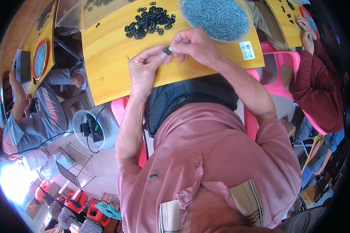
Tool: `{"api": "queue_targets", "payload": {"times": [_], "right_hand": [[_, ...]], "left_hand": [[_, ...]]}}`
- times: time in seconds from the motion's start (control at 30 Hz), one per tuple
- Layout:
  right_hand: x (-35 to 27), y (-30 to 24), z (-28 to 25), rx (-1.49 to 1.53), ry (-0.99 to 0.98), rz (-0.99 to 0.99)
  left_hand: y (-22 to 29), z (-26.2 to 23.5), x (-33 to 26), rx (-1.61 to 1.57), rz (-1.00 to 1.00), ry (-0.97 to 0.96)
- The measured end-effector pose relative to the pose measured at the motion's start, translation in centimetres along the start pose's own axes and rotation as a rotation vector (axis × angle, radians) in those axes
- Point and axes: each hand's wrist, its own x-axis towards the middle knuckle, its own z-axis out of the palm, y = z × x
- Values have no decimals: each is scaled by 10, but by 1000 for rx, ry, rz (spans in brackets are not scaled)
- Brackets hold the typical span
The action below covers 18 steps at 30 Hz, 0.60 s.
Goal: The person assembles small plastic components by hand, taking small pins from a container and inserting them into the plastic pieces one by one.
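thumb and forefinger of the left hand [143, 69] clamped on a small black part [167, 51] above the yellow table [109, 58], nearer the body than the black pile [149, 23]; right hand [192, 46] at its edge, whether gripping cannot be told; uneven finger pressure could tip the part; a slackened pinch could drop it.

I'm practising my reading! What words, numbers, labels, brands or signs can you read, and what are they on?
Nothing reads clearly.
White label on the yellow table: print and square codes, too small to read.
Small emblem on the pink shirt: any letters are too small.
Black part between left hand and right hand: no readable marks.
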Motion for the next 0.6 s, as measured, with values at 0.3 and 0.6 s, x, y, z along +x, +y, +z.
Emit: {"api": "queue_targets", "payload": {"times": [0.3, 0.6], "right_hand": [[3, 5, -7, 49, -56, 55], [1, -2, -7, 53, -99, 127]], "left_hand": [[0, 9, -3, 202, 74, -61], [-8, 10, -6, 239, 152, 29]]}}
